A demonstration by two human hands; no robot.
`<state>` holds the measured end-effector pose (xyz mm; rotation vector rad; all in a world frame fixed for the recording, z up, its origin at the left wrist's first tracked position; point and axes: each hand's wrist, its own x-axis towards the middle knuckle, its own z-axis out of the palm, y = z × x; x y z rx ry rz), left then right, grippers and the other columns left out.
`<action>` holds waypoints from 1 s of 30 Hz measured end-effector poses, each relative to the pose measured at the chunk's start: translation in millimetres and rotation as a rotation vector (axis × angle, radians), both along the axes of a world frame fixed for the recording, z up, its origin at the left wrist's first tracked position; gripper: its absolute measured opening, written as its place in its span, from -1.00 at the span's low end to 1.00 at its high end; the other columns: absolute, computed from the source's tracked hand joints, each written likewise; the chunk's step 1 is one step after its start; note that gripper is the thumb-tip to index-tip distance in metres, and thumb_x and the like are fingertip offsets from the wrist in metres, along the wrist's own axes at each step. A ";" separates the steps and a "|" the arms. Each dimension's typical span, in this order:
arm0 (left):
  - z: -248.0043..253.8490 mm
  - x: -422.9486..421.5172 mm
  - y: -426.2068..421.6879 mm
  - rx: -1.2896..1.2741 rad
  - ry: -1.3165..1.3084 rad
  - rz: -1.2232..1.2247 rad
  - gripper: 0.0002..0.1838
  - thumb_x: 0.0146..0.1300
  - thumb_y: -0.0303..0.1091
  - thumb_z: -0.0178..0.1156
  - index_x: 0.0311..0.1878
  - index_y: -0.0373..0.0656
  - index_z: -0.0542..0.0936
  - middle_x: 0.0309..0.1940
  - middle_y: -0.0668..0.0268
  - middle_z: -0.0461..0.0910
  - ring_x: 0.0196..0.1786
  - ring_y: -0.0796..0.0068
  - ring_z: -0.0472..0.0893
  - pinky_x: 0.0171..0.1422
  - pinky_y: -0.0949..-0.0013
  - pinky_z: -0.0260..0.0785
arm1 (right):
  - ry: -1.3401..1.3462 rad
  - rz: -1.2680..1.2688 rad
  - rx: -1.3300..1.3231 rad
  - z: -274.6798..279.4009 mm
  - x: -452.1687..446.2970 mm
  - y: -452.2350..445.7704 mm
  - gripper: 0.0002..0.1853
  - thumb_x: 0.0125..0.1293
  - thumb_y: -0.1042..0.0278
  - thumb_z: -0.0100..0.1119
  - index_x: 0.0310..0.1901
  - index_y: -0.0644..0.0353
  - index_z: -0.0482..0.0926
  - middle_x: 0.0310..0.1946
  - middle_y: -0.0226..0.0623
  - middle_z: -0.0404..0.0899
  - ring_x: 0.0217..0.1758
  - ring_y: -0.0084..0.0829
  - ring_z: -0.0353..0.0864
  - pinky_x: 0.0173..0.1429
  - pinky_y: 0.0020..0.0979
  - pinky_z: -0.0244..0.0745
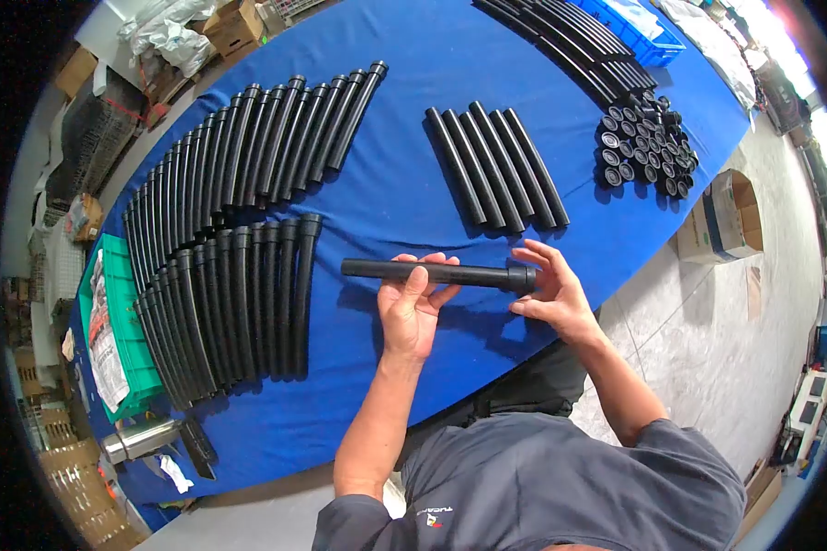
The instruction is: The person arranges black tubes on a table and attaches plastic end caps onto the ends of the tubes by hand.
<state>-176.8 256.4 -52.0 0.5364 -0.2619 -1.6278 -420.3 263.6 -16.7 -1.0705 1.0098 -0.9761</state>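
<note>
While rows of capped tubes (239,151) fill the left side of the blue cloth (358,202), here's the left hand (409,317), clamped around the held tube (478,275) left of its middle, thumb on the near side. The tube lies level across those fingers, raised over the near edge. Looks light, stiff, hardly fragile, maybe a bit slick; mid-shaft is the sound place to grip. Beyond it, 5 bare tubes (501,165)! At its right end, the wider cap (522,279) offers a better pinch. Right hand (560,298): thumb and fingers apart around that cap, contact impossible to tell. Far right, loose caps (648,151) in a heap.
</note>
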 end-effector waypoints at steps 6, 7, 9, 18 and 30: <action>0.4 -0.8 0.2 -0.044 -0.020 -0.013 -0.80 0.47 -0.49 0.20 0.11 -0.10 0.56 0.16 -0.05 0.64 0.30 -0.14 0.61 0.25 -0.23 0.64 | -0.127 0.074 0.103 5.5 2.5 -1.3 -0.23 0.27 0.50 0.50 0.46 0.22 0.31 0.12 -0.19 0.56 0.03 -0.47 0.66 0.07 -0.40 0.68; 1.5 0.3 0.4 -0.042 -0.008 -0.025 -0.80 0.47 -0.50 0.20 0.11 -0.10 0.56 0.17 -0.05 0.64 0.31 -0.14 0.61 0.27 -0.23 0.63 | -0.092 0.027 0.129 17.1 10.1 -2.0 -0.40 0.30 0.50 0.47 0.34 0.29 0.44 -0.04 -0.30 0.60 -0.12 -0.53 0.68 -0.01 -0.43 0.68; 3.9 3.1 0.0 -0.041 0.016 -0.045 -0.79 0.46 -0.51 0.20 0.11 -0.09 0.56 0.19 -0.06 0.63 0.32 -0.13 0.59 0.30 -0.23 0.61 | -0.052 -0.015 0.119 9.9 14.7 -2.7 -0.49 0.31 0.51 0.45 0.26 0.29 0.50 -0.10 -0.34 0.61 -0.14 -0.57 0.67 -0.05 -0.46 0.68; -0.8 -0.9 2.2 -0.062 0.082 -0.047 -0.75 0.40 -0.54 0.27 0.10 -0.10 0.58 0.14 0.02 0.68 0.33 -0.08 0.60 0.38 -0.12 0.57 | 0.196 -0.097 -0.116 9.9 23.3 1.2 -0.61 0.32 0.47 0.44 0.14 0.33 0.56 -0.23 -0.37 0.65 -0.21 -0.62 0.66 -0.09 -0.53 0.60; 3.5 2.5 -0.4 -0.011 0.086 -0.092 -0.75 0.41 -0.50 0.28 0.11 -0.09 0.56 0.08 -0.03 0.69 0.31 -0.06 0.61 0.34 -0.14 0.59 | 0.472 -0.073 -0.374 7.2 20.8 3.0 -0.62 0.25 0.48 0.46 0.06 0.33 0.58 -0.24 -0.30 0.66 -0.21 -0.48 0.67 -0.09 -0.42 0.58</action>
